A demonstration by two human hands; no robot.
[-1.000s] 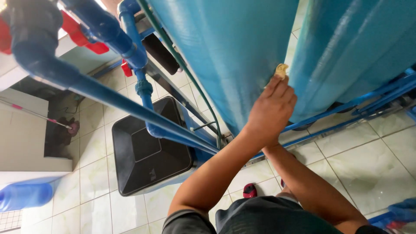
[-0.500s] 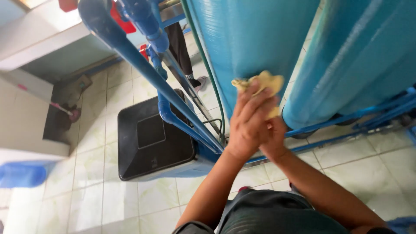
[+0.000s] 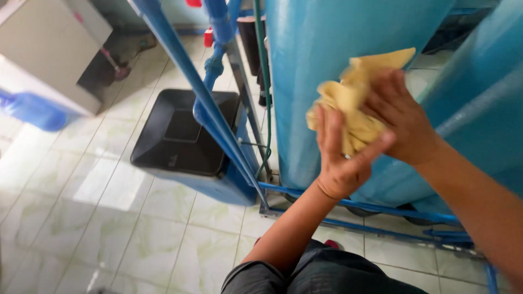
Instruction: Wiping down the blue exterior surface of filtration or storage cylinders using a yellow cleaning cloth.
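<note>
Knees in dark trousers fill the bottom edge at six o'clock, with both forearms rising from there toward one o'clock. The left hand has its fingers pointing up and its thumb stretched out to the right, the palm pressed against the cloth; it is fairly open, and grips the rag between thumb and palm. The right hand comes in from four o'clock and curls round the other side of the same cloth, fingers bent over it, so the yellow rag sits bunched between the two hands with one corner sticking up at twelve o'clock.

Just behind the hands stand two tall blue tanks: the left tank at twelve o'clock and the right tank at two o'clock. Whether the cloth touches either tank I cannot tell. They rest in a blue frame on the tiled floor.

At ten o'clock from the hands a blue pipe slants down across the view. Beyond it, at nine o'clock, sits a bin with blue walls and a black lid closing its top, so its contents are hidden. Farther off at ten o'clock a blurred blue bottle lies near a pale cabinet.
</note>
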